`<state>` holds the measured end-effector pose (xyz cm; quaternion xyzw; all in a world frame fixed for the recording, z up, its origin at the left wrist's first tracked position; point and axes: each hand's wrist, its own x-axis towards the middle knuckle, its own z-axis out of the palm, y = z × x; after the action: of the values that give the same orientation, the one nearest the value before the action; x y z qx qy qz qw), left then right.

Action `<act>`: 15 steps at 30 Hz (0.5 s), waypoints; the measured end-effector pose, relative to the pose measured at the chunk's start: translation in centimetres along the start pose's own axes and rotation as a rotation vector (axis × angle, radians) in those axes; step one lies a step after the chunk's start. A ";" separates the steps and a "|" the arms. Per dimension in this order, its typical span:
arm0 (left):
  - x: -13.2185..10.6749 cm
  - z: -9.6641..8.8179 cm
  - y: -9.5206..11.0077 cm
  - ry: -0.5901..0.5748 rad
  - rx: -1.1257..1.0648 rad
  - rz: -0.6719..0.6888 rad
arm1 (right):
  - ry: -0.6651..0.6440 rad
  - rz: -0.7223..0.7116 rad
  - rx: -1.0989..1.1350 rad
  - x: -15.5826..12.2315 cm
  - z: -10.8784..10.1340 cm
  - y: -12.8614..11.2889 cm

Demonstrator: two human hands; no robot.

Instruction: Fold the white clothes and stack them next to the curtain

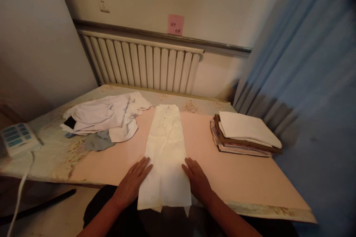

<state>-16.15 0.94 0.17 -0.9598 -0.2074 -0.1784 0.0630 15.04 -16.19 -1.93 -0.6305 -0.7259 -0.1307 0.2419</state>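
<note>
So, loose clothes (pixel 97 113) off left, likely for elbow room.
Left hand (pixel 132 179), then white garment (pixel 167 152) lengthwise on the table (pixel 258 209), then right hand (pixel 198 179) — fingers extended, slightly parted, pinching nothing, resting on both edges, probably for flatness — and folded stack (pixel 249 129) at right.

White garment (pixel 165 148) lies lengthwise on pink sheet (pixel 205 170), near end past edge of table (pixel 55 155). Left hand (pixel 132 180) flat along its left side, right hand (pixel 199 181) along its right. To left, loose clothes (pixel 97 114), white over grey. To right, folded stack (pixel 247 129), white piece on top, brown beneath. White box (pixel 19 139) at far left, cord (pixel 20 192) dangling. Behind table, radiator (pixel 141 63); pink note (pixel 175 24) above. Blue curtain (pixel 317 118) at right.
</note>
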 end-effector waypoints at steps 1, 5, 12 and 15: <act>0.4 -0.1 -0.2 0.000 -0.009 0.015 | -0.002 -0.039 0.012 0.6 0.1 0.3; 1.8 -0.3 -0.9 -0.018 -0.059 0.081 | -0.033 -0.170 0.069 2.8 -0.2 1.0; 2.1 0.4 -2.0 -0.068 -0.170 0.168 | -0.171 -0.361 0.205 5.2 -2.4 1.1; 1.5 0.1 -1.9 -0.066 -0.191 0.180 | -0.198 -0.342 0.242 4.8 -2.8 0.9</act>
<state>-15.67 3.19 0.75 -0.9815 -0.1045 -0.1590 -0.0196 16.01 -13.31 2.80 -0.4745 -0.8527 -0.0193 0.2178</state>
